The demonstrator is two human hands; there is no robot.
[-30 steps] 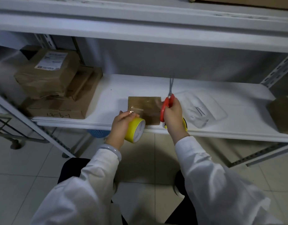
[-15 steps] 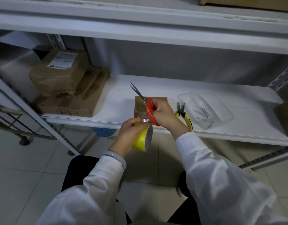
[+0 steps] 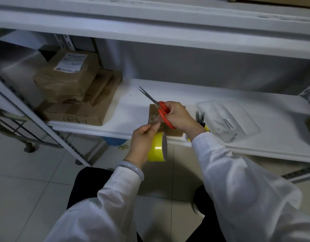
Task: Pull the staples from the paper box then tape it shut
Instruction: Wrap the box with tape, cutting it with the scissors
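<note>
The small brown paper box (image 3: pixel 155 115) lies flat near the front edge of the white shelf (image 3: pixel 133 105), partly hidden behind both hands. The left hand (image 3: pixel 143 138) is closed around a yellow roll of tape (image 3: pixel 157 149), which it holds below the shelf edge, and its thumb and fingers pinch what seems to be the clear end of the tape, though this strip is hard to see. The right hand (image 3: pixel 180 117) is closed on the red handles of the scissors (image 3: pixel 158 109), just above the box; the blades point up and to the left, and their tips stand slightly apart. Just right of this hand, pliers (image 3: pixel 200 118) with yellow handles lie on the shelf. Further right stands a clear plastic tray (image 3: pixel 245 130) with a few metal staples (image 3: pixel 226 122) inside. At the left end of the shelf, 3 brown parcels (image 3: pixel 77 95) are stacked.
</note>
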